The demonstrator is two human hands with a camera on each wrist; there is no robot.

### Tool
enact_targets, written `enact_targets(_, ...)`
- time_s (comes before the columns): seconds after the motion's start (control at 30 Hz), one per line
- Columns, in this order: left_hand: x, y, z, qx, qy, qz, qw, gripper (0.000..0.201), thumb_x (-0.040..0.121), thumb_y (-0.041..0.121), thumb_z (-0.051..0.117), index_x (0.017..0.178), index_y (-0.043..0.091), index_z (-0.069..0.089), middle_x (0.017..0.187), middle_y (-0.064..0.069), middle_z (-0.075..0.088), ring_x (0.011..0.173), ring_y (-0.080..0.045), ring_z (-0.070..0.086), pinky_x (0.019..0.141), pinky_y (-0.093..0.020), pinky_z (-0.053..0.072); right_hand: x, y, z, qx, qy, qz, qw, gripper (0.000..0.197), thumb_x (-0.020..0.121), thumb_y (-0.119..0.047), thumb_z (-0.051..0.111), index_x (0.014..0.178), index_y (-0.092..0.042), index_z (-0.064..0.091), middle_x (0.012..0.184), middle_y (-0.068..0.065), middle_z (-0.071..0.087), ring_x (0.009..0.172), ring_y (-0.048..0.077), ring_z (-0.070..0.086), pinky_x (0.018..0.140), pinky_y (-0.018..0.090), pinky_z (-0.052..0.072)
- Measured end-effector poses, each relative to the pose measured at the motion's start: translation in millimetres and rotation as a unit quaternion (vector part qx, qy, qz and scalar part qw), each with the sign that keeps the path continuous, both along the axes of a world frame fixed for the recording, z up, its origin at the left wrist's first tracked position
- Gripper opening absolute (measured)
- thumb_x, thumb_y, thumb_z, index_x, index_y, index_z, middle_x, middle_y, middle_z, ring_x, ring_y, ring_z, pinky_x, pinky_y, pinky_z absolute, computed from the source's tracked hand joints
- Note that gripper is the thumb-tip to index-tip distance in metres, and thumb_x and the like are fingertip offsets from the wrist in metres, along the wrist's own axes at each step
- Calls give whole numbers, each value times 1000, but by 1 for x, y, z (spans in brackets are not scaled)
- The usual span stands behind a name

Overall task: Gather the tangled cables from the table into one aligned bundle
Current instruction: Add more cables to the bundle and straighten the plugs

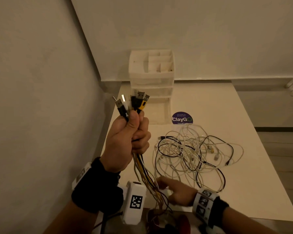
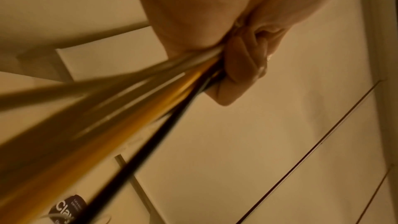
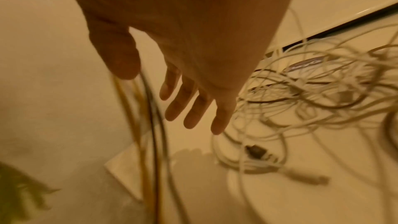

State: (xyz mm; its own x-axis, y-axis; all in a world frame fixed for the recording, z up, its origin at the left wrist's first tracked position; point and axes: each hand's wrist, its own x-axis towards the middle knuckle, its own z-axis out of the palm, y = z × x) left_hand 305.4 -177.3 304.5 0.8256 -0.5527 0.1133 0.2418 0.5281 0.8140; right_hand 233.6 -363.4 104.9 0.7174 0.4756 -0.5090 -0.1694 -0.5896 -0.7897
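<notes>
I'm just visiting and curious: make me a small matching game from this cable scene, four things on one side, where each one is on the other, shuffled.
Things:
1. USB plugs
2. cable tangle
3. purple sticker
4. drawer organiser

Places:
A. at the table's far edge, by the wall
B. sticking up out of the left hand
C. lying loose on the table, beyond the right hand
D. flat on the table between organiser and tangle

Pairs: 1-B, 2-C, 3-D, 4-A

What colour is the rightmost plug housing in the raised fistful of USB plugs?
Yellow, with a black mark, on the rightmost plug above the left hand; clearest in the head view.
</notes>
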Motion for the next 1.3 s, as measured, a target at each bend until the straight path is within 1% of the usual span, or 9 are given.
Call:
enact_targets(0.1,-2,2,0,4,-5,15,1000,44,84,48,66,79,14,38,56,6,34,39,-3,26,38,-16,20,26,-13,-14,-97,-77,-34,992,48,76,3,48,118,-18,59,116,-1,59,104,16,56,81,23,44)
enact_targets(0.2,-3,0,1,10,1,36,999,41,85,46,62,78,14,36,55,5,31,39,-3,24,38,-18,16,43,-3,-35,-202,-147,-35,968,28,90,-9,48,111,-13,65,116,7,64,109,25,58,90,29,47)
enact_targets(0.5,9,0,-1,-6,60,44,997,19,89,31,41,79,15,41,56,4,30,42,-8,16,41,-21,14,41,15,-81,-329,-98,33,939,30,101,-21,38,125,-5,47,132,16,47,129,31,41,103,40,39)
enact_targets(0.6,12,-1,-3,7,45,62,997,26,93,35,34,79,14,41,57,3,32,41,-7,20,42,-20,18,47,15,-71,-302,-80,-3,950,28,98,-25,47,120,-8,47,127,15,53,121,31,49,94,35,43)
enact_targets(0.73,19,-7,-5,61,-7,94,994,29,94,35,35,75,14,35,57,3,32,40,-8,25,39,-19,25,62,-5,-29,-124,-121,-166,971,40,90,-8,56,124,-26,43,98,0,66,72,16,66,56,21,51)
enact_targets(0.87,28,-21,-9,116,-67,103,986,36,98,34,33,67,16,32,59,-6,24,37,-10,27,39,-20,29,73,-35,43,22,-166,-228,959,43,86,5,58,113,-29,61,89,-3,69,70,13,69,74,35,59)
enact_targets(1.1,50,-49,-10,121,-48,68,989,31,95,37,39,76,13,38,59,-1,28,38,-7,21,39,-18,16,64,-67,133,269,-91,-275,919,35,92,12,48,101,-8,75,94,16,69,70,36,62,66,42,53)
enact_targets(1.2,59,-59,-10,105,-36,32,993,30,89,35,56,80,14,37,60,-3,26,37,-7,20,40,-21,11,60,-71,157,200,-278,-224,912,23,91,0,61,102,-14,75,90,2,72,74,27,69,67,29,53)
enact_targets(1.3,63,-69,-8,98,-42,2,994,23,75,22,62,88,11,45,65,-11,16,39,-11,15,41,-23,11,62,-67,173,94,-474,-219,848,15,88,-26,63,98,-22,74,87,-10,65,78,12,64,68,20,49)
